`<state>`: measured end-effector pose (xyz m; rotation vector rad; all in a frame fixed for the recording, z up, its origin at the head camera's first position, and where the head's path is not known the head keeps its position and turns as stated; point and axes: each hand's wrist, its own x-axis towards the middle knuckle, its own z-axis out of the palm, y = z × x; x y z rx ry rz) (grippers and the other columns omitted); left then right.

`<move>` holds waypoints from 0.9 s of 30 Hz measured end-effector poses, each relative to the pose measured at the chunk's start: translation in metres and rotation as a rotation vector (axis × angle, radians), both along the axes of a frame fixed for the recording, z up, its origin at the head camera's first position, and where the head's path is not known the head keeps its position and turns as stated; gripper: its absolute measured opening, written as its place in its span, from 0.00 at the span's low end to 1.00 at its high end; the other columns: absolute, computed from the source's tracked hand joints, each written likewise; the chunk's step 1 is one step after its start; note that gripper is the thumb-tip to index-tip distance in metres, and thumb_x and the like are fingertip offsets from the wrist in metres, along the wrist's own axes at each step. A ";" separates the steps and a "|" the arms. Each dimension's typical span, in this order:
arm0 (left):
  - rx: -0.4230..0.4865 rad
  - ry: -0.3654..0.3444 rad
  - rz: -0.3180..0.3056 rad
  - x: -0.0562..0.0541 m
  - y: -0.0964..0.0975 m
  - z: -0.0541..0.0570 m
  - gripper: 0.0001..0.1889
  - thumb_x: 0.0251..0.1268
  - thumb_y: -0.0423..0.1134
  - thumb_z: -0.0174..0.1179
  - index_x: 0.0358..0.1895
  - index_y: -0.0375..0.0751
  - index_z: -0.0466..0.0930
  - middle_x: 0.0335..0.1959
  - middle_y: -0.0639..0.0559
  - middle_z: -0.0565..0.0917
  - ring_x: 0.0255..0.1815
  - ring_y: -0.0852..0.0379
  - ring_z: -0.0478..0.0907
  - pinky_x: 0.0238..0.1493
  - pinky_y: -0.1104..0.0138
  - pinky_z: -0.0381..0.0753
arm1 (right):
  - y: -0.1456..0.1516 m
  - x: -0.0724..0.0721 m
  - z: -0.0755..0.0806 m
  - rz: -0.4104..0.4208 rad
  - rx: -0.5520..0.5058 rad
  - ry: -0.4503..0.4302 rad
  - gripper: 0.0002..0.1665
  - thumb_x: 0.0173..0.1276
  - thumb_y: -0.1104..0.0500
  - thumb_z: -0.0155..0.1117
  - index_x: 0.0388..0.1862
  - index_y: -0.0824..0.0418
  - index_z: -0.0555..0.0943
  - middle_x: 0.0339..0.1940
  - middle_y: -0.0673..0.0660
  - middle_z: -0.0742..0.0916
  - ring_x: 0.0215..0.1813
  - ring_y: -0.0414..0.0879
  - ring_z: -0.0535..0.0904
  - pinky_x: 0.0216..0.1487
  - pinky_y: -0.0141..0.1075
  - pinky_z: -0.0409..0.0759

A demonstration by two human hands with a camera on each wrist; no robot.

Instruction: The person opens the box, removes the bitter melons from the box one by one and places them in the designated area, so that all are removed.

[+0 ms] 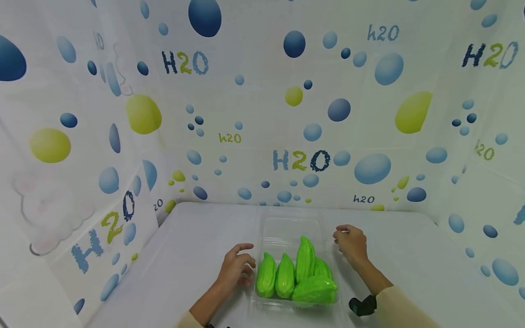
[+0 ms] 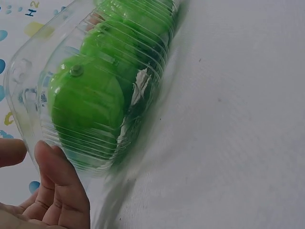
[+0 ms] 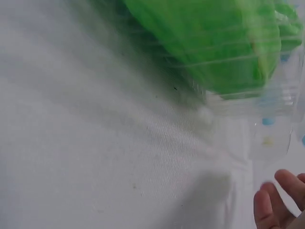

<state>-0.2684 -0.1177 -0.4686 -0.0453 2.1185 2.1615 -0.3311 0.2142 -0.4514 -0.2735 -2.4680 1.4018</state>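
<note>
A clear plastic clamshell box [image 1: 293, 301] stands on the white table with its lid [image 1: 292, 226] folded back at the far side. Inside lie several bright green, ridged, tapered gourds [image 1: 305, 259]; two are side by side on the left, the others bunched on the right. My left hand [image 1: 235, 269] is beside the box's left side, fingers loosely bent, with fingertips right at the rim in the left wrist view. Off the far right side of the box, my right hand [image 1: 351, 241] hovers with loosely bent fingers [image 3: 263, 205] and nothing in them.
A white cloth covers the table [image 1: 213, 223]. Behind and at both sides hangs a white curtain [image 1: 254, 105] printed with blue and green dots and H2O lettering. A dark wrist device [image 1: 362, 305] is by the right sleeve.
</note>
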 end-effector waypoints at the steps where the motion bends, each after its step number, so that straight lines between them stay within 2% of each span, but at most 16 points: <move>1: -0.004 0.002 0.003 0.000 0.000 -0.001 0.32 0.60 0.35 0.54 0.70 0.31 0.66 0.28 0.48 0.81 0.18 0.59 0.75 0.15 0.69 0.74 | 0.000 0.002 0.001 -0.007 0.022 0.008 0.19 0.67 0.60 0.58 0.52 0.69 0.84 0.40 0.64 0.91 0.38 0.53 0.87 0.30 0.37 0.79; 4: -0.009 0.002 0.012 -0.002 0.002 -0.002 0.31 0.61 0.35 0.54 0.69 0.30 0.68 0.31 0.46 0.82 0.20 0.58 0.76 0.16 0.69 0.75 | -0.004 0.009 0.005 -0.022 0.076 0.026 0.18 0.68 0.58 0.59 0.50 0.67 0.85 0.42 0.63 0.90 0.40 0.53 0.85 0.34 0.38 0.78; 8: -0.031 0.023 0.040 -0.006 0.005 -0.003 0.30 0.61 0.35 0.56 0.68 0.29 0.70 0.34 0.44 0.82 0.23 0.57 0.78 0.18 0.66 0.78 | -0.009 0.019 0.012 -0.007 0.087 0.048 0.17 0.68 0.56 0.60 0.50 0.65 0.85 0.43 0.62 0.90 0.44 0.55 0.85 0.37 0.39 0.78; 13: -0.059 0.057 0.092 -0.017 0.007 0.000 0.28 0.63 0.36 0.56 0.67 0.31 0.71 0.37 0.42 0.84 0.29 0.52 0.81 0.24 0.63 0.81 | -0.015 0.033 0.021 0.043 0.105 0.088 0.16 0.70 0.56 0.61 0.50 0.63 0.85 0.45 0.59 0.90 0.49 0.55 0.84 0.43 0.42 0.79; 18: -0.064 0.095 0.098 -0.029 0.008 0.001 0.27 0.66 0.35 0.56 0.68 0.30 0.70 0.42 0.37 0.86 0.34 0.49 0.85 0.30 0.61 0.84 | -0.018 0.048 0.025 0.108 0.113 0.097 0.14 0.72 0.55 0.62 0.51 0.59 0.85 0.50 0.56 0.88 0.56 0.52 0.80 0.49 0.45 0.78; 23: -0.067 0.115 0.084 -0.040 0.010 0.000 0.30 0.66 0.37 0.59 0.71 0.31 0.67 0.44 0.39 0.88 0.39 0.49 0.87 0.38 0.61 0.85 | -0.017 0.058 0.025 0.222 0.083 0.131 0.14 0.70 0.63 0.63 0.53 0.58 0.85 0.52 0.55 0.88 0.58 0.53 0.79 0.51 0.40 0.79; 27: -0.082 0.131 0.071 -0.046 0.013 -0.001 0.34 0.67 0.36 0.58 0.75 0.35 0.63 0.41 0.39 0.89 0.40 0.49 0.88 0.42 0.61 0.86 | -0.011 0.064 0.027 0.395 -0.008 0.137 0.18 0.66 0.69 0.65 0.54 0.60 0.85 0.52 0.56 0.88 0.56 0.56 0.80 0.50 0.35 0.82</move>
